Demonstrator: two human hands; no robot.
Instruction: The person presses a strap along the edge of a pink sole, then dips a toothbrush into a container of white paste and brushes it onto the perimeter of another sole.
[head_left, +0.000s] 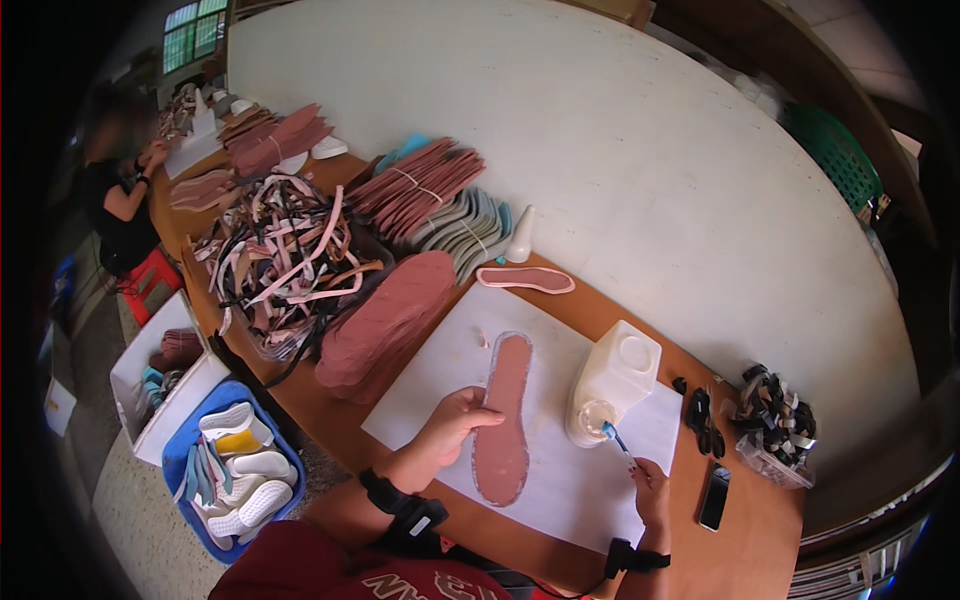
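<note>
My left hand (462, 424) is closed on the edge of a reddish-brown insole (508, 440), thumb on top. A greyish, wet-looking band runs round the insole's rim, and under it is a white sheet (430, 390). My right hand (651, 492) grips the handle of a small brush (620, 441). Its blue head is at the round opening of a white plastic jug (618, 372), which seems to hold pale glue. Just beyond the sheet lies another insole (527, 280) with a pale pink rim.
Left of the sheet are stacked insoles (385, 320) and a heap of strips (285, 250). A phone (714, 497), scissors (704, 420) and a box of dark strips (775, 430) lie at right. A blue tub (290, 500) of soles stands below. A co-worker (115, 195) sits far left.
</note>
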